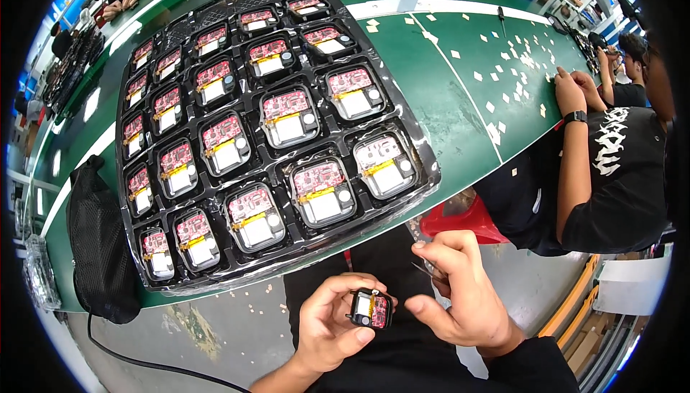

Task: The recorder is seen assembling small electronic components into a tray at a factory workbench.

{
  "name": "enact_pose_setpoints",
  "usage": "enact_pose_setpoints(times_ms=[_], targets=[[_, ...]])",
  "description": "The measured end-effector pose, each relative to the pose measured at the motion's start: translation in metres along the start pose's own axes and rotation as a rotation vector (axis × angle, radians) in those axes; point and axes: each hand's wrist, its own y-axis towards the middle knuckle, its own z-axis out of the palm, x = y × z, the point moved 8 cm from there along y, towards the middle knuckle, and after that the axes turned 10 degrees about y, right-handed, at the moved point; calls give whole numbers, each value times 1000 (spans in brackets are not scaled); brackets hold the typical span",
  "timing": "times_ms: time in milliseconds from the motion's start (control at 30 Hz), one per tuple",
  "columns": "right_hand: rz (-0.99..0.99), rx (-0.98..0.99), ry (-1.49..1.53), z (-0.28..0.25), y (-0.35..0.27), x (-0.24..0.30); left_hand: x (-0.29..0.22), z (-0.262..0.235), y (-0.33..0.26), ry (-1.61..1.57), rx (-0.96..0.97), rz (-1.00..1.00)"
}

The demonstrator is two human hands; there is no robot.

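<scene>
My left hand (327,325) is closed around a small black device housing (371,309), fingers and thumb at its edges. Its open face shows a red circuit board, a silvery-white block and a strip of yellow tape. Just to the right, apart from the housing, my right hand (467,303) pinches a thin metal tool (422,269) that looks like tweezers; the fingers partly hide it. Beyond both hands, a black plastic tray (425,159) lies on the green table (402,55). It carries several similar housings (323,195) in its pockets.
A black mesh bag (100,249) lies by the tray's left side, with a black cable (158,366) below it. Small pale pieces (496,130) are scattered over the table's right part. A co-worker in black (622,170) sits at right, near a red stool (460,224).
</scene>
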Motion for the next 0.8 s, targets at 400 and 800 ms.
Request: enact_pose_setpoints(times_ms=[400,800], targets=[[-516,-125,-482,23,-6,10,0,-24,-7,46,-96,126],[-540,-161,-440,27,-8,7,-2,-16,-9,77,-40,160]])
